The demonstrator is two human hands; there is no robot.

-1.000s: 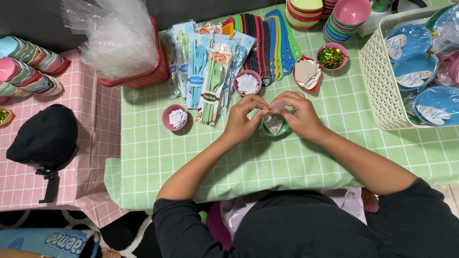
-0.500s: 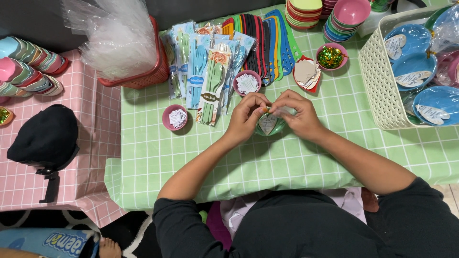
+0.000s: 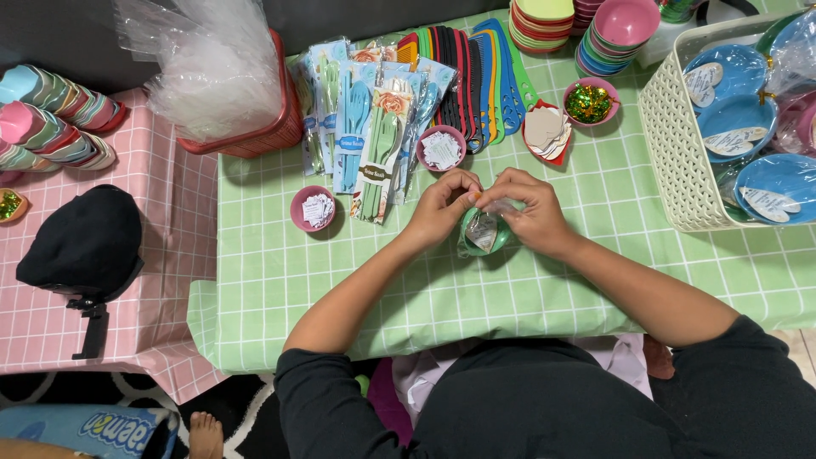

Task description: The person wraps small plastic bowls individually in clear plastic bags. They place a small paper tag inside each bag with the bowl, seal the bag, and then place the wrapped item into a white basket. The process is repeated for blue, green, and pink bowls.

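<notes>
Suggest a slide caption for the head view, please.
Both hands, left hand and right hand, pinch clear wrap over a green bowl.

Home packing table (image 3: 357, 280) with stacked bowls (image 3: 625, 25) and packaged cutlery sets (image 3: 374, 136)

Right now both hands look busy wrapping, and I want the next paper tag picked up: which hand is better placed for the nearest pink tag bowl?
Probably the left hand: the pink tag bowl sits directly beyond it.
</notes>
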